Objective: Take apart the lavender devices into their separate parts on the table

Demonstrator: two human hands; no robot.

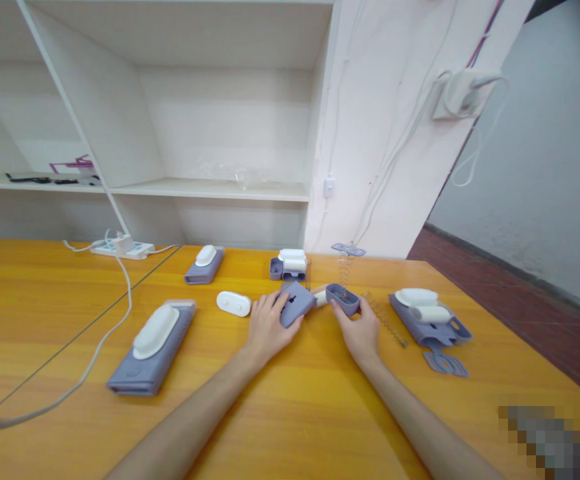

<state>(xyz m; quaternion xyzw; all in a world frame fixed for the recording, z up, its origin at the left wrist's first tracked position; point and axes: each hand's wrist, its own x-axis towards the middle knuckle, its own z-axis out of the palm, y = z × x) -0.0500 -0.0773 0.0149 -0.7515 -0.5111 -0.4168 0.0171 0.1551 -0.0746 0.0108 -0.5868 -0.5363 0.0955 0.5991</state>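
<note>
My left hand (271, 323) is closed round a purple-grey plastic housing (297, 301) with a small dark cut-out in its face. Between the thumb and fingers of my right hand (363, 328) is a purple-grey oval cup (349, 305), its hollow side facing up; what lies inside is too small to tell. A white cylinder (321, 299) shows between the two pieces, partly hidden. Just left of my left hand, a white oval cap (233, 303) with two small knobs lies on the table. A long thin coil spring (390, 325) stretches out to the right of my right hand.
Purple-grey housings with white oval tops lie at left (153, 347) and back left (205, 265). More parts sit at the back (293, 260) and right (430, 317). A flat purple-grey plate (446, 363) lies at right. A power strip (123, 248) trails a cable (125, 313) across the left.
</note>
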